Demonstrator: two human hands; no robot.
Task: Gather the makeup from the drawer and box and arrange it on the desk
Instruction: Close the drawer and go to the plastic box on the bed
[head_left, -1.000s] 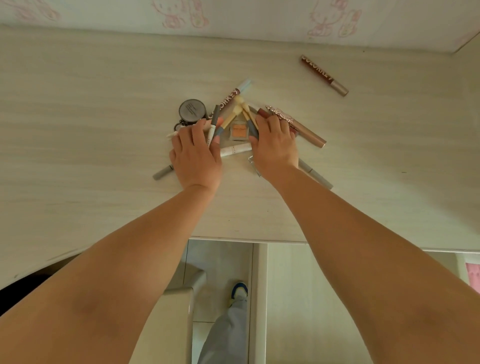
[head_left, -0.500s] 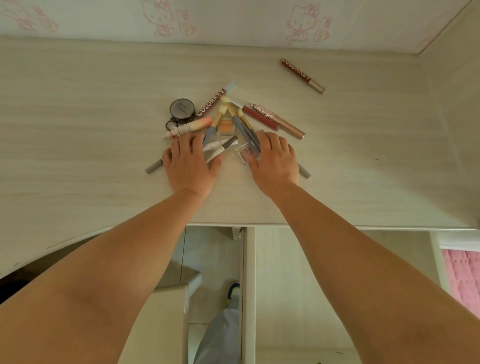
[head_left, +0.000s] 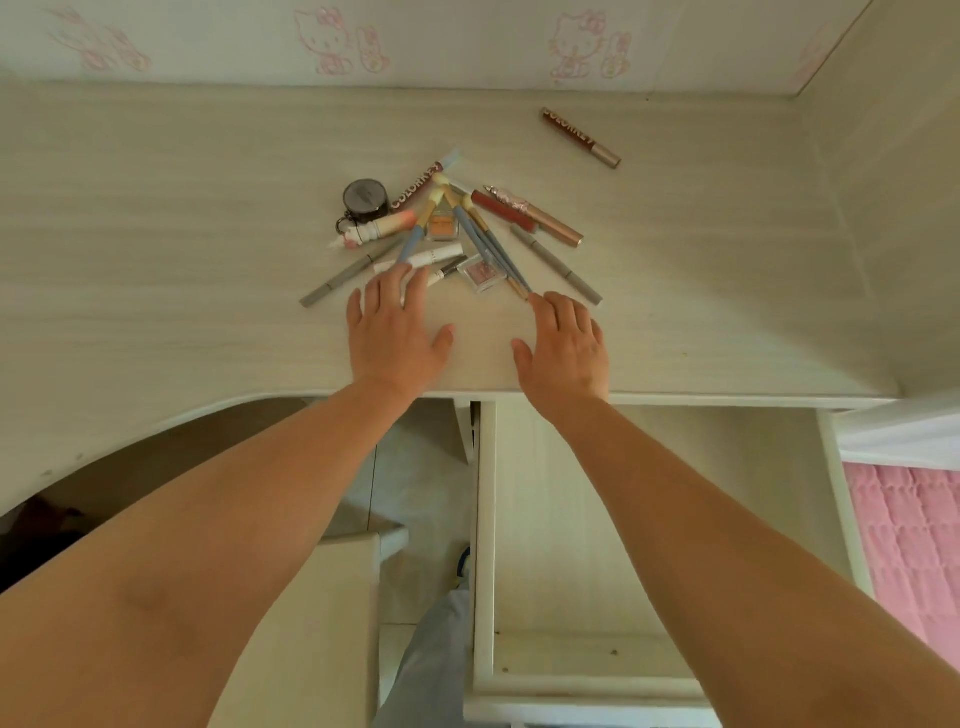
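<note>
Both hands are pulling back toward the near edge since the earlier frames, where they were pressed into the pile; now the left hand (head_left: 396, 332) is lying flat with fingers (head_left: 387, 283) spread, tips just touching the white tube (head_left: 422, 258), holding nothing. Right hand (head_left: 563, 345) is also flat and relaxed on the tabletop (head_left: 156, 218), gripping nothing, index tip at the low end of the blue-handled brushes (head_left: 488, 241). Head view only. Makeup is sitting mid-tabletop, raked into a rough fan converging at the far end, likely from both palms sweeping it inward, so this is reading as a gathered heap rather than a finished layout. Count, as far as overlap allows: one round dark compact (head_left: 365, 198) with a ring, one pink-and-white stick (head_left: 376, 232), one Colorkey tube (head_left: 423, 179) in the heap, three or four brushes (stacked, can't separate cleanly), one orange pan (head_left: 443, 227), one pink pan (head_left: 483, 270), two grey pencils (head_left: 349, 273) and (head_left: 556, 262), one red gloss (head_left: 503, 210), one rose-gold tube (head_left: 535, 214), one small silver-capped pen (head_left: 445, 273). A second Colorkey tube (head_left: 581, 137) is lying well apart, far right, probably still needing to be brought in. Drawer (head_left: 649, 519) below is standing open, and the part in view is showing no makeup.
</note>
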